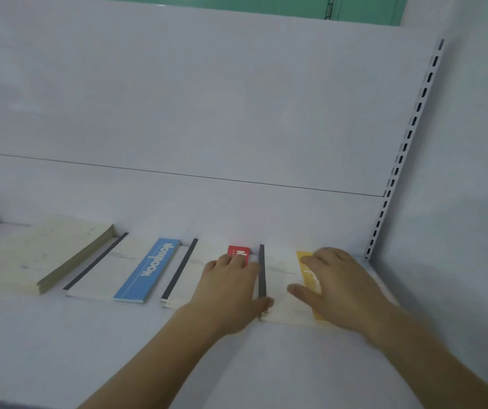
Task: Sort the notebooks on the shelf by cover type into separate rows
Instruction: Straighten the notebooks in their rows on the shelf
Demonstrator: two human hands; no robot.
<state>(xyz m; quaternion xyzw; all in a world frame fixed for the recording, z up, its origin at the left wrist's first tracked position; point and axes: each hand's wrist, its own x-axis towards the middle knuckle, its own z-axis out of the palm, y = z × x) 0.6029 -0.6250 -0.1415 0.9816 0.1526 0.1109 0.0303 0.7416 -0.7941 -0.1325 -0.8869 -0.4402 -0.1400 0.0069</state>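
Notebooks lie in a row on the white shelf [59,335] — pale stack [39,255] far left, then blue [148,270], red [238,253], yellow [284,290]. Left hand [231,290] rests flat on the red one, fingers [231,259] together; right hand [334,287] presses the yellow one — fingers straight, thumb spread.

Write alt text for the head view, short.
Two bare hands rest flat on notebooks lying in a row on a white shelf: left hand on the red-banded notebook, right hand on the yellow-banded notebook.
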